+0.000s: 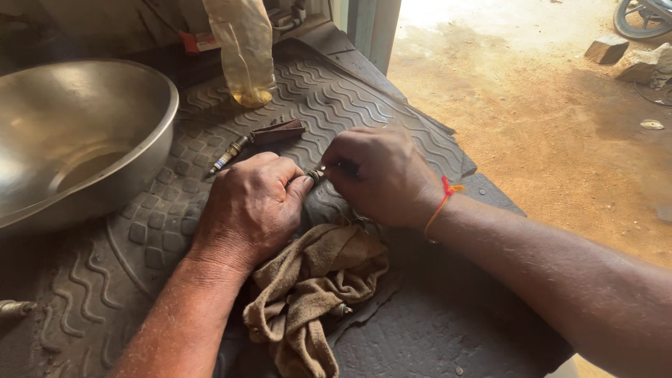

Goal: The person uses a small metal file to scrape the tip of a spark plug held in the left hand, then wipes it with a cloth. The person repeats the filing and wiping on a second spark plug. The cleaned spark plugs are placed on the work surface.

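Both hands meet mid-mat: left hand [250, 208] is closed around a small metal part [316, 173], only its tip showing between thumb and finger; right hand [379, 176] pinches narrow on a dark thin tool [348, 168] at that tip (what the tool is, can't tell). Risk: the part is small and probably oily, so a slip in the pinch could send it rolling off the ribbed rubber mat [336, 91] toward the dirt floor [546, 105], or under the rag [315, 294] bunched just below the hands. A spark plug with a brown cap [253, 143] lies loose just above the hands. The worktop is the grimy mat, with a big steel bowl [77, 140] left and a plastic bottle [245, 49] holding a little yellow liquid at the back. Open doorway on the right, sunlit ground, stones outside.
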